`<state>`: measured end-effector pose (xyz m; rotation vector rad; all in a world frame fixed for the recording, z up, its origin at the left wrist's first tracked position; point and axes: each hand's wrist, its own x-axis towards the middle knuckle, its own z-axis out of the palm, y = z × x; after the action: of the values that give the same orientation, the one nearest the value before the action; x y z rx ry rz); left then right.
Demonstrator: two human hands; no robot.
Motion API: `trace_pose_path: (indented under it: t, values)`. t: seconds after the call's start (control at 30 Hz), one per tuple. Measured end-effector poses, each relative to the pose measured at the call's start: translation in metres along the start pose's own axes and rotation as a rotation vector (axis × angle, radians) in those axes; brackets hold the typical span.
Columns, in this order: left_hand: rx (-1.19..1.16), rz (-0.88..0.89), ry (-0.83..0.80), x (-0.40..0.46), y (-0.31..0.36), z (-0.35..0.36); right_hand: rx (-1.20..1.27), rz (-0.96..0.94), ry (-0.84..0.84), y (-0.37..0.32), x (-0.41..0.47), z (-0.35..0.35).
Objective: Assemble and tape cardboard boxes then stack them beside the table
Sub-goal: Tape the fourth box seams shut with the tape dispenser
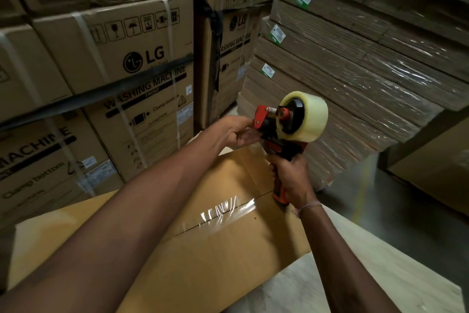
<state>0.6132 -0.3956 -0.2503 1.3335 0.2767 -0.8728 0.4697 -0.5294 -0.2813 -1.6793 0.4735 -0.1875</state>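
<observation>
A brown cardboard box [215, 249] lies on the table in front of me, flaps closed, with a strip of clear tape [225, 210] across part of its centre seam. My right hand [291, 178] grips the handle of a red and black tape dispenser [284, 125], held upright above the box's far end. The dispenser carries a roll of clear tape [307, 116]. My left hand [236, 131] reaches to the dispenser's front, its fingers pinching at the tape end beside the red guard.
Large strapped washing machine cartons [121, 64] form a wall on the left and at the back. A shrink-wrapped stack of flat cardboard sheets [355, 71] stands at the right. The pale wooden table top [355, 274] shows at the lower right, with grey floor [406, 201] beyond it.
</observation>
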Motion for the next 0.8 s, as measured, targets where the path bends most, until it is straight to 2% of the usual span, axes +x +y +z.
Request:
trace_pose_path:
  t: [0.2,0.37,0.47,0.6,0.8]
  values:
    - [0.289,0.223,0.162,0.014,-0.003,0.009,-0.044,0.007,0.012,-0.004,-0.006,-0.002]
    - [0.26,0.37,0.281,0.025,-0.014,0.0,-0.093,0.042,-0.02,0.002,-0.016,-0.019]
    - [0.36,0.425,0.321,0.033,-0.027,0.003,-0.128,0.099,-0.053,0.008,-0.026,-0.032]
    - [0.403,0.488,0.479,0.045,-0.046,0.005,-0.096,0.172,-0.056,0.019,-0.038,-0.053]
    - [0.475,0.519,0.456,0.053,-0.056,0.0,-0.145,0.214,-0.016,0.033,-0.045,-0.063]
